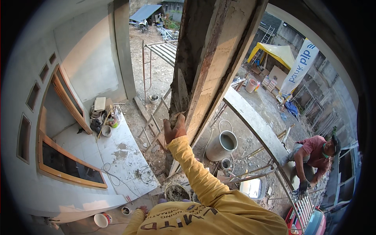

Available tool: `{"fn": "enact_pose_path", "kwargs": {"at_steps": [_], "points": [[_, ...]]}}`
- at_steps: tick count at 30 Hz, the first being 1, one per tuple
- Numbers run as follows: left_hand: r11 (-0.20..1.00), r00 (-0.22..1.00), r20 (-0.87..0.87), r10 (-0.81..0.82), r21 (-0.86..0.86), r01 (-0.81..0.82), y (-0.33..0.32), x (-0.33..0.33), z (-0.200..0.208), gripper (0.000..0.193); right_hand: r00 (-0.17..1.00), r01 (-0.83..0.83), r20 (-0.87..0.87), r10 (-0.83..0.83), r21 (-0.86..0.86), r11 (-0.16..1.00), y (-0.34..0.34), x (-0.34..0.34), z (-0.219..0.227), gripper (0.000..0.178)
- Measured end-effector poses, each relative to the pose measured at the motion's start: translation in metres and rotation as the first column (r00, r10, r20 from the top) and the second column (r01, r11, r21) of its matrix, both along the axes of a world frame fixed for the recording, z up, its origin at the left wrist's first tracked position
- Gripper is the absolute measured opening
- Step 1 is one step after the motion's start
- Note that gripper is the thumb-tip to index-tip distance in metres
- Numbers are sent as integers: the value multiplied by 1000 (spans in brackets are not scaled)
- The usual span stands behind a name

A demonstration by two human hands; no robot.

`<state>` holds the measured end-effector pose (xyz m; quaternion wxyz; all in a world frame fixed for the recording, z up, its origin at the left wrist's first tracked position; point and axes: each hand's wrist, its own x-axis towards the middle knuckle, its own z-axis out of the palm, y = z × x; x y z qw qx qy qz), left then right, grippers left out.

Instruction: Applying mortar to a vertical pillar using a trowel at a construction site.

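Observation:
My right hand [175, 129] is closed around the handle of a plastering trowel. The trowel's long pointed blade [181, 92] points up and lies along the dark, wet-looking mortar face of a tall column [196, 51]. A pale wooden board [223, 58] runs up the column's right side. Low at my left side is my left hand [144, 210], mostly hidden by my yellow sleeve and shirt; its fingers are too small to read. A bucket of mortar [176, 192] stands below, just in front of my body.
A co-worker [313, 158] in a red shirt and dark gloves crouches at right by a long plank [254, 121] and metal scaffold. A grey drum [222, 145] stands below the column. At left are a wood-framed window [70, 166] and a tiled ledge [121, 156] with tools and pails.

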<state>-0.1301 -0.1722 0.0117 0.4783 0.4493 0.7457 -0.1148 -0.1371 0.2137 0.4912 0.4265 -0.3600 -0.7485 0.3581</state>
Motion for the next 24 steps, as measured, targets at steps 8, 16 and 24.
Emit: {"fn": "enact_pose_path", "kwargs": {"at_steps": [8,16,24], "points": [[986,976,-152,-157,-76,147,4,5,16,42,993,49,-108,-55,-57,997,6,5,-12,41],[986,996,-89,30,-162,-44,-5,11,-26,37,997,3,-79,-12,-103,995,-4,9,-37,40],[929,921,-127,-369,-31,369,6,7,-21,34,985,-56,-167,46,-55,997,-7,13,-47,43]]}}
